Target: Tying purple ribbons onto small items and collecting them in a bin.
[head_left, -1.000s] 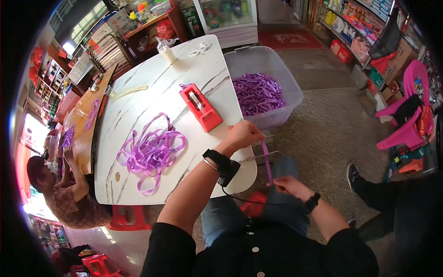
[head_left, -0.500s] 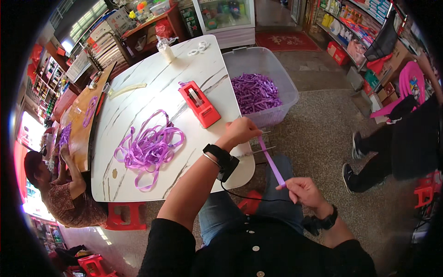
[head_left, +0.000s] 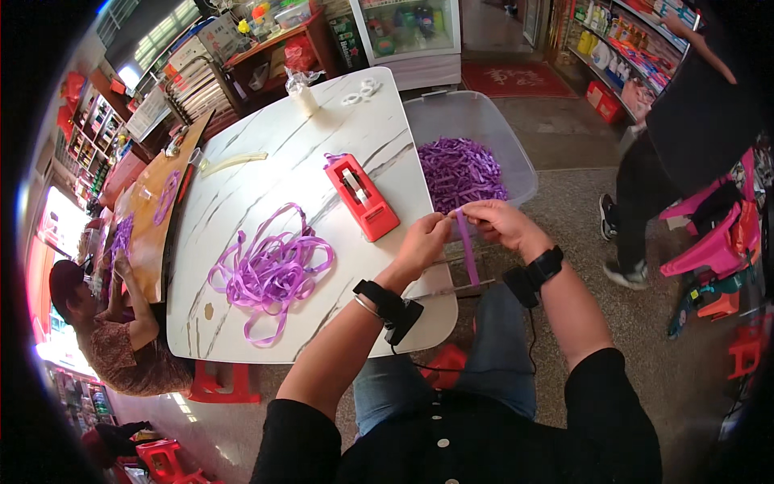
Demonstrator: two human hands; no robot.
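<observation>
Over the table's right edge, my left hand [head_left: 426,244] and my right hand [head_left: 503,225] meet, fingers pinched on a strip of purple ribbon [head_left: 468,252]. The strip runs down from my fingertips to a thin metal rod [head_left: 466,287] jutting from the table edge. A red tape dispenser [head_left: 368,203] stands on the marbled white table [head_left: 314,173] just left of my left hand. Further left lies a loose heap of purple ribbon [head_left: 272,273]. Beyond my hands, a clear plastic bin [head_left: 522,165] holds a pile of folded purple ribbon pieces [head_left: 461,171].
Tape rolls [head_left: 360,91] and a bagged white bottle [head_left: 302,97] stand at the table's far end. A person [head_left: 121,327] sits at a wooden table on the left. Another person in black [head_left: 685,137] stands at right, beside a pink chair [head_left: 709,246]. A red stool [head_left: 447,367] sits below the table.
My right hand has moved up and inward from the ribbon's lower end to meet my left hand. The ribbon now hangs down from my fingers. The person in black has shifted.
</observation>
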